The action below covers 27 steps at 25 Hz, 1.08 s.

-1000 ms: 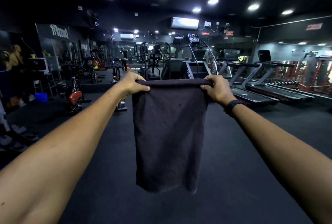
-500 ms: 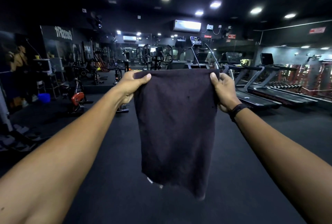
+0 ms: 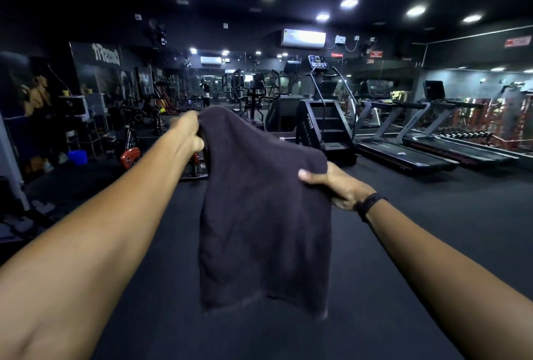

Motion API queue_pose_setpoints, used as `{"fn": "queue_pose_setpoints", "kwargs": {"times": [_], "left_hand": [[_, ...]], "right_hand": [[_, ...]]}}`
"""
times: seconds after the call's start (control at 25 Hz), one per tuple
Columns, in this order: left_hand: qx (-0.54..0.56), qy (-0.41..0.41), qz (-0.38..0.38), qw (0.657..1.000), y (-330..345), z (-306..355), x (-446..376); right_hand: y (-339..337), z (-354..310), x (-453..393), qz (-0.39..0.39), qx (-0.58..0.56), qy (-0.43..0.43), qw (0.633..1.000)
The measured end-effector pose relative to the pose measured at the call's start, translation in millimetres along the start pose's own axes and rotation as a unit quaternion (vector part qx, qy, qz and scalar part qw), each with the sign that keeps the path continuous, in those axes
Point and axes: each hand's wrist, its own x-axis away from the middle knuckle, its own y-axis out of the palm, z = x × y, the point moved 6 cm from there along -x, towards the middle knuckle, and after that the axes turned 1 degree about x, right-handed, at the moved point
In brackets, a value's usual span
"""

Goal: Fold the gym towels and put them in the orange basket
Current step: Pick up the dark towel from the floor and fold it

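Note:
A dark gym towel [image 3: 265, 215] hangs in the air in front of me, held out at arm's length. My left hand [image 3: 187, 131] grips its upper left corner, fingers curled round the cloth. Lower down, my right hand [image 3: 331, 186] pinches the right top corner, thumb on the near face. The towel's top edge slopes down from left to right and its lower edge hangs loose over the floor. No orange basket is in view.
A stair-climber machine [image 3: 323, 126] stands straight ahead. Treadmills [image 3: 418, 146] line the right side. Exercise bikes [image 3: 132, 143] and a blue bucket [image 3: 78, 156] are at the left. Dark rubber floor [image 3: 403, 230] spreads below the towel.
The towel was held level by both top corners; now my right hand has dropped lower and nearer, tilting the top edge. My left hand stays high.

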Motion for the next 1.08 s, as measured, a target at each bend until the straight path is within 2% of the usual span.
{"fn": "queue_pose_setpoints", "kwargs": {"times": [0.08, 0.16, 0.28, 0.36, 0.44, 0.52, 0.64, 0.72, 0.8, 0.96, 1.08], "left_hand": [[0.012, -0.009, 0.023, 1.000, -12, -1, -4], [0.038, -0.014, 0.021, 0.999, -17, 0, 17], [0.107, -0.039, -0.013, 0.993, -16, -15, 34], [0.049, -0.083, -0.043, 0.994, -14, -30, 42], [-0.076, -0.108, -0.071, 0.989, -13, -52, 41], [-0.171, -0.128, -0.117, 0.970, -8, -78, 48], [-0.227, -0.155, -0.221, 0.936, 6, -115, 60], [-0.183, -0.176, -0.314, 0.915, 21, -130, 82], [-0.084, -0.170, -0.389, 0.902, 35, -126, 104], [0.040, -0.076, -0.363, 0.928, 42, -99, 94], [0.108, -0.103, -0.303, 0.941, 49, -93, 89]], "right_hand": [[1, -8, -2, 0.019, -0.047, -0.013, 0.999], [4, -23, -4, 0.039, -0.028, -0.037, 0.998], [8, -53, -13, 0.081, -0.053, -0.112, 0.989], [13, -72, -19, 0.087, -0.055, -0.140, 0.985], [18, -87, -24, 0.092, -0.060, -0.153, 0.982], [19, -97, -27, 0.096, -0.093, -0.157, 0.978], [19, -102, -30, 0.098, -0.142, -0.155, 0.973], [16, -102, -29, 0.104, -0.169, -0.156, 0.968], [7, -101, -27, 0.122, -0.191, -0.156, 0.961], [-15, -93, -18, 0.160, -0.188, -0.110, 0.963], [-21, -84, -14, 0.160, -0.152, -0.052, 0.974]]}}
